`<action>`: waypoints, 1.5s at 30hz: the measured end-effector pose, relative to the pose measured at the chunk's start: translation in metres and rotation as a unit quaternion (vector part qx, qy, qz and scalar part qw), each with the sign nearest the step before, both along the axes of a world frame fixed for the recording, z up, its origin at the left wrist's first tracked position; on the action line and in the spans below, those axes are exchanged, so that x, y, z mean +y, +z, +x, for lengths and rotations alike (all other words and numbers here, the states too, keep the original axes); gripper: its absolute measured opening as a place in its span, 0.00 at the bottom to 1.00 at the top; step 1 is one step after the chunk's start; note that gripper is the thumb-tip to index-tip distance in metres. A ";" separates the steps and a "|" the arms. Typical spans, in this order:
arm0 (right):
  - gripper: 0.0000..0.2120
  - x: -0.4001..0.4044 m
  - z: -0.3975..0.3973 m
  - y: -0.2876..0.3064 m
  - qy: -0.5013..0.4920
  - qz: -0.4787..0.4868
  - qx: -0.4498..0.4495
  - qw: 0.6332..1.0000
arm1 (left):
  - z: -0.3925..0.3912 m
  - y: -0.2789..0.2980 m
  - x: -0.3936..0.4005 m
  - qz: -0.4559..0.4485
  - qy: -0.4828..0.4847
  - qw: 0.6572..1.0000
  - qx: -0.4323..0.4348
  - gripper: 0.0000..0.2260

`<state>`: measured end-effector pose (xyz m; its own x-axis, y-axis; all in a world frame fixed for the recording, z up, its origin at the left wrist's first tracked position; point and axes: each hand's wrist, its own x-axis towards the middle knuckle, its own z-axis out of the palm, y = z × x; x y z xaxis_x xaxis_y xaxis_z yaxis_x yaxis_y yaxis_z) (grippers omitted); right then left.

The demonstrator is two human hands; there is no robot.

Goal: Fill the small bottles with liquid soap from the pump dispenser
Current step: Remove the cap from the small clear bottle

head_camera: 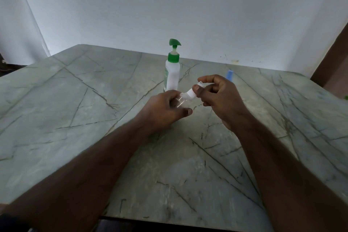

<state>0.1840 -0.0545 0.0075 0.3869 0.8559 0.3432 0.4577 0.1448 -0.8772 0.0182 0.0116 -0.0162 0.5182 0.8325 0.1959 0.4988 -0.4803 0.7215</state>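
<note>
Small bottle held tilted for uncapping

Small clear bottle (181,100) sits in the left hand's (165,108) curled grip, neck pointing to 2 o'clock, so the right hand (216,96) can pinch its white cap (195,90); pump dispenser (172,68) waits on the table (75,100) at 12 o'clock

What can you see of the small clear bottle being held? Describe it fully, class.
The small clear bottle looks like transparent plastic with a white cap. It appears empty and is tilted, cap pointing up and right, above the marble-look table. The left hand grips its body; the right hand pinches the cap.
</note>
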 end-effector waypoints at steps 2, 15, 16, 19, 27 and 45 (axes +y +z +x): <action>0.15 0.000 0.001 0.000 0.016 0.003 0.014 1.000 | 0.000 -0.001 0.001 0.000 0.005 1.000 -0.007 0.15; 0.17 0.004 0.000 -0.003 0.044 0.016 0.053 0.998 | 0.000 -0.004 0.001 -0.005 0.009 0.999 -0.033 0.19; 0.17 0.005 -0.001 -0.003 0.047 0.010 0.058 0.997 | 0.000 -0.004 0.001 -0.004 0.007 0.999 -0.032 0.20; 0.17 0.003 -0.001 -0.005 0.025 0.001 0.030 0.999 | -0.001 -0.005 0.001 0.011 0.003 1.000 -0.028 0.21; 0.18 0.003 0.001 -0.003 0.046 0.008 0.041 0.998 | 0.001 -0.007 0.003 0.009 0.006 1.000 -0.014 0.27; 0.25 -0.001 0.000 -0.003 0.004 -0.006 0.006 1.000 | -0.001 -0.007 0.001 0.019 0.003 1.000 -0.015 0.24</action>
